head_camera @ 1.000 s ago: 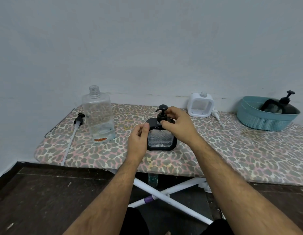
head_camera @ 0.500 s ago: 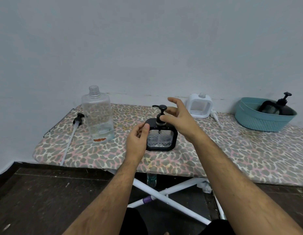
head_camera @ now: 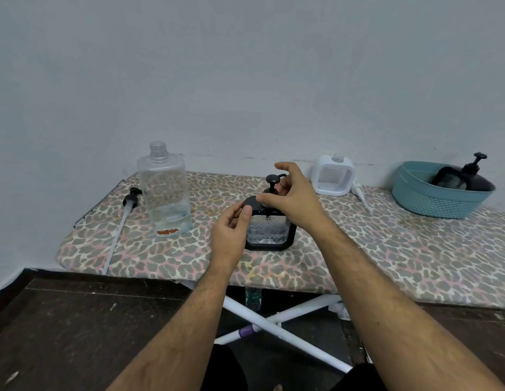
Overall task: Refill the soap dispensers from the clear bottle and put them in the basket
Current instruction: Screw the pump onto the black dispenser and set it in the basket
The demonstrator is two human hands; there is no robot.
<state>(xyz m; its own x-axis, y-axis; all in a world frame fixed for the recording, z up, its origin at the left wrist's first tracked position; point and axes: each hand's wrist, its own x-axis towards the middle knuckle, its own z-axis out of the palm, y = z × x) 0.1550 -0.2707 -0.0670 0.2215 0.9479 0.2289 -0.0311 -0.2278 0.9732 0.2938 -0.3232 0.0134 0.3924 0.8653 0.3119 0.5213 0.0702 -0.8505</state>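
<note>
Head view: the black-framed square soap dispenser with the clear diamond-textured body (head_camera: pixel 269 230) is stood upright on the leopard-print counter (head_camera: pixel 386 249), about mid-counter and close to the front edge. A second ago the right hand (head_camera: pixel 293 198) was wrapped over the pump collar, half a second ago it was lifted off with fingers spread, and now it's been brought back so the thumb and fingers are pinched around the black pump top (head_camera: pixel 273 183) again. Looks like a re-grip mid-twist, so the pump is probably being screwed back on after a refill, basket next. The left hand (head_camera: pixel 231 230) hasn't been moved, the dispenser's top-left corner is gripped by it to keep it steady.

The dispenser's long axis runs vertical, pump stem straight up, nozzle pointed right and away toward the wall.

The tall clear plastic bottle (head_camera: pixel 165 193) is stood uncapped to the left, nearly empty. The teal plastic basket (head_camera: pixel 432 201) at far right already has one black dispenser (head_camera: pixel 460 179) laid in it, and a white-framed dispenser (head_camera: pixel 331 176) is left open at the back
</note>
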